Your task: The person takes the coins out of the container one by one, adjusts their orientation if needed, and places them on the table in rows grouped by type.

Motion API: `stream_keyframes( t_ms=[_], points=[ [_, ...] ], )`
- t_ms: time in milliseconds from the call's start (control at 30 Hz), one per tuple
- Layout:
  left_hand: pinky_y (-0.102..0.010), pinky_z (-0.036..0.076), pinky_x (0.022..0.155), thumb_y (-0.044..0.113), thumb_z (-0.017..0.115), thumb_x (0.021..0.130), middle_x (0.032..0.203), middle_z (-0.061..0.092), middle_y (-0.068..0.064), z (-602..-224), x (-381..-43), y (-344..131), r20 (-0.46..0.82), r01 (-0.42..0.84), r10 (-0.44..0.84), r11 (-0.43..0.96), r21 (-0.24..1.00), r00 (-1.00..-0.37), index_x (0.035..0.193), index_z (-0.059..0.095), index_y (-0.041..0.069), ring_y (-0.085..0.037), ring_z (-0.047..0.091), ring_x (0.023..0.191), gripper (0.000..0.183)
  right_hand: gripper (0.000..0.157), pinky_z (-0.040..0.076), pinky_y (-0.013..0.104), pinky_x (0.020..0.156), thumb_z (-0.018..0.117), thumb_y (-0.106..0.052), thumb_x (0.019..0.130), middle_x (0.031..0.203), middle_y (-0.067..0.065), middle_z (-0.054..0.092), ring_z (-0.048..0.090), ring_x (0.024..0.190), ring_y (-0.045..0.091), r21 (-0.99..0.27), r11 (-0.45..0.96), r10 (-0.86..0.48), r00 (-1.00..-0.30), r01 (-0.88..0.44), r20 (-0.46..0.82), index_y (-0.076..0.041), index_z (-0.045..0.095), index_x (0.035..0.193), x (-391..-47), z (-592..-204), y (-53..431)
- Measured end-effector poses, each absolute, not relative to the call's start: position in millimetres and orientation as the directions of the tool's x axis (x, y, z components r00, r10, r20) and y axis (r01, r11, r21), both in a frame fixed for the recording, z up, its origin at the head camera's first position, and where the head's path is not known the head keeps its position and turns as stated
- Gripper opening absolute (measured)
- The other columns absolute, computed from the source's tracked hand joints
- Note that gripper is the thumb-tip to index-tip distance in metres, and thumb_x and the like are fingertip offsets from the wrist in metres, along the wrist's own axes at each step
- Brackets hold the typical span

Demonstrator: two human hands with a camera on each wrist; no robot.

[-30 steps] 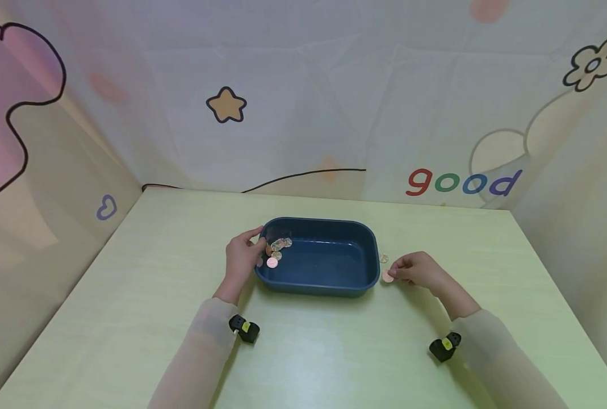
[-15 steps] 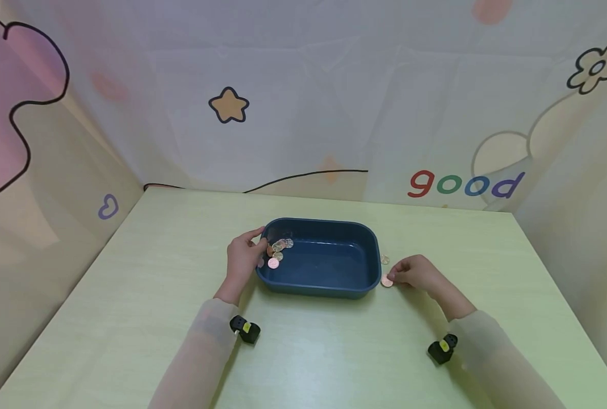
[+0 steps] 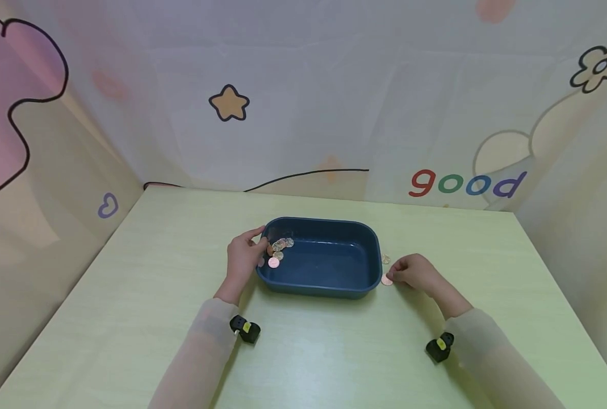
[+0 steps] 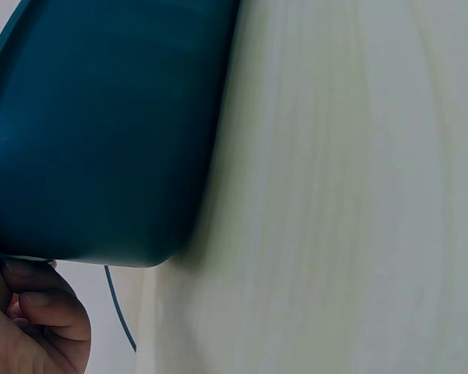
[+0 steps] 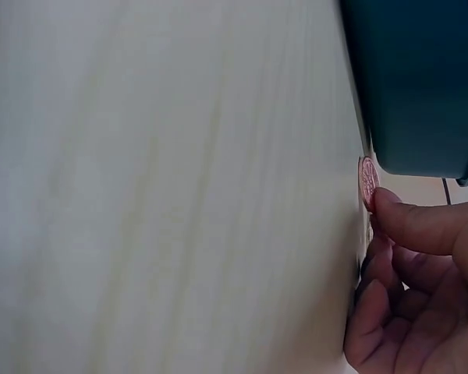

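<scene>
One printed backdrop (image 3: 303, 125) fills the space behind and to both sides of you, with an outlined star, a flower and the word "good" in coloured letters. In front of it lies your pale table (image 3: 104, 295), its grain showing faintly in the wrist views. The dark blue tray (image 3: 313, 289) sits on that table, its long side toward you. Light-coloured sleeves (image 3: 196, 346) cover both your forearms.

Your left hand (image 3: 242, 255) grips the tray's rim at its left end, thumb over the edge and fingers along the outside. Your right hand (image 3: 415, 272) is near the tray's right end, thumb and forefinger pinching a coin, the other fingers curled inward. A small black device (image 3: 245, 329) shows at your left wrist, and a matching one at your right.

Several coins (image 3: 277, 246), copper and gold in colour, lie clustered inside the tray at its left end, near your left thumb. The copper coin (image 3: 386, 280) between your right fingertips is outside the tray, just beside its right wall and low over the table; you cannot tell whether it touches the surface. Another, paler coin (image 3: 386, 259) lies on the table just behind it.
</scene>
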State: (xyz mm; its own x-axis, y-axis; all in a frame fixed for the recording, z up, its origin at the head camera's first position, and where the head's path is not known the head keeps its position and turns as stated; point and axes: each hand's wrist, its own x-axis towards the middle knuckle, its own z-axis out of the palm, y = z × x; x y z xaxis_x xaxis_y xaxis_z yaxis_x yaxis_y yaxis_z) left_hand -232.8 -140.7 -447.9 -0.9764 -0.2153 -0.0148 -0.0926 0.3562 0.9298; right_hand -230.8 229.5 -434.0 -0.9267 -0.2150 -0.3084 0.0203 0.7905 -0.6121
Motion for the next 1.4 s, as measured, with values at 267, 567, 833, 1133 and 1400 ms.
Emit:
stream_keyframes(
  t_ms=[267,567,833,1133,1400],
  points=[
    [-0.022,0.032,0.045,0.011,0.060,0.095,0.048,0.043,0.007,-446,-233,-141,-0.007,-0.088,-0.214,0.370,0.925,-0.977,0.138,0.066,0.007,-0.008,0.047,0.040,0.043,0.017,0.040,0.028,0.070,0.067,-0.012,0.095,0.084,0.008,0.065,0.052,0.079,0.018,-0.590,0.807,-0.210,-0.923,0.022,-0.321,0.004,0.073,0.095,-233,-436,229],
    [-0.021,0.034,0.046,0.013,0.061,0.095,0.050,0.045,0.007,-445,-235,-142,0.005,-0.074,-0.217,0.356,0.931,-0.976,0.136,0.067,0.006,-0.009,0.048,0.041,0.042,0.016,0.040,0.027,0.069,0.068,-0.012,0.094,0.080,0.006,0.063,0.051,0.077,0.017,-0.582,0.813,-0.228,-0.928,-0.016,-0.293,0.004,0.072,0.090,-235,-438,227],
    [-0.021,0.033,0.046,0.012,0.060,0.096,0.048,0.043,0.008,-444,-235,-144,-0.002,-0.082,-0.216,0.361,0.929,-0.976,0.137,0.065,0.006,-0.009,0.050,0.041,0.043,0.015,0.040,0.027,0.069,0.068,-0.010,0.094,0.080,0.006,0.065,0.051,0.076,0.017,-0.587,0.809,-0.232,-0.929,-0.020,-0.288,0.004,0.073,0.091,-236,-437,226],
    [-0.021,0.033,0.046,0.012,0.060,0.096,0.049,0.040,0.007,-445,-235,-140,-0.002,-0.079,-0.204,0.365,0.928,-0.979,0.137,0.066,0.007,-0.008,0.046,0.041,0.042,0.034,0.049,0.029,0.069,0.058,-0.020,0.102,0.091,0.007,0.064,0.054,0.081,0.019,-0.688,0.718,-0.245,-0.888,0.104,-0.390,0.009,0.067,0.119,-237,-423,243],
    [-0.021,0.032,0.045,0.012,0.060,0.097,0.049,0.039,0.008,-445,-233,-141,-0.004,-0.081,-0.202,0.372,0.925,-0.979,0.138,0.065,0.008,-0.005,0.042,0.039,0.042,0.045,0.057,0.046,0.095,0.053,-0.030,0.106,0.119,0.027,0.065,0.064,0.106,0.032,-0.692,0.719,-0.252,-0.905,0.062,-0.343,0.009,0.062,0.127,-247,-396,251]
  ],
)
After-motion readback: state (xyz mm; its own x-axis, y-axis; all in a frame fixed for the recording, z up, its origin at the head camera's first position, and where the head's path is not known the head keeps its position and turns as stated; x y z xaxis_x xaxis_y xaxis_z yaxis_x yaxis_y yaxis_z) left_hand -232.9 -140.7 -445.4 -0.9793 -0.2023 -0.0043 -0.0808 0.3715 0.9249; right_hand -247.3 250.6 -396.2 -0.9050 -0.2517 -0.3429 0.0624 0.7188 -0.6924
